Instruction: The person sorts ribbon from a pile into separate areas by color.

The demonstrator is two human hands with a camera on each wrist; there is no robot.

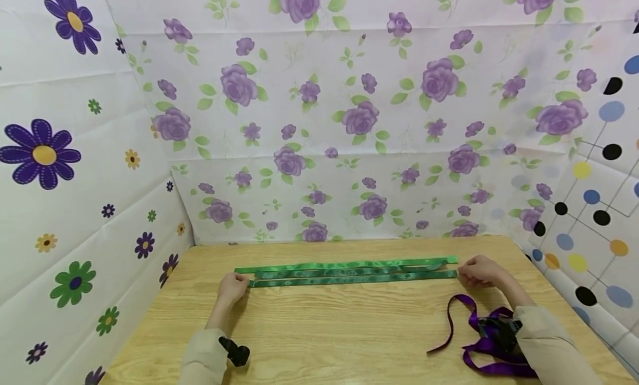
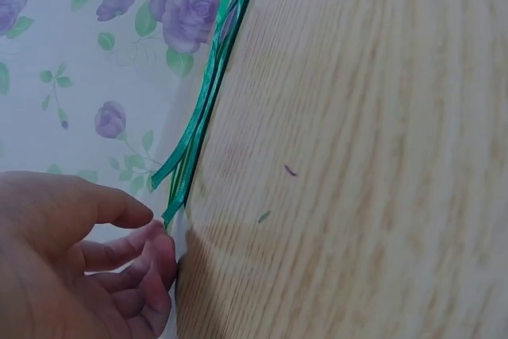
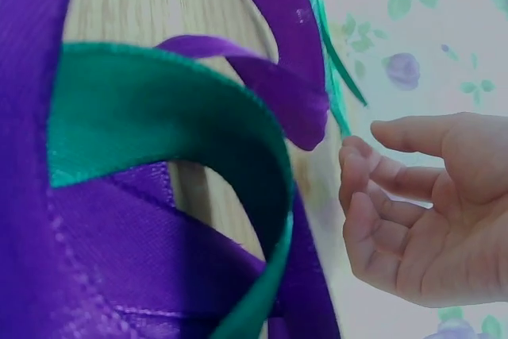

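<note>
Three green ribbon strips lie side by side across the table in the head view: a bright green ribbon (image 1: 344, 266) at the back, a darker middle ribbon (image 1: 309, 273) and a dark green front ribbon (image 1: 349, 279). My left hand (image 1: 233, 288) is at the front ribbon's left end. Its index fingertip touches that end in the left wrist view, the thumb close by. At the opposite end is my right hand (image 1: 483, 272); in the right wrist view its thumb stands apart from the index finger, whose tip meets the green strand (image 3: 336, 109). Both hands' other fingers are loosely bent.
A purple ribbon (image 1: 464, 299) lies in loose loops beneath my right forearm. Close to the right wrist camera, a green ribbon loop (image 3: 182, 97) crosses the purple. Small purple and green scraps (image 2: 263, 217) dot the wooden table (image 1: 339, 329). Flowered cloth (image 1: 319, 113) hangs behind the table.
</note>
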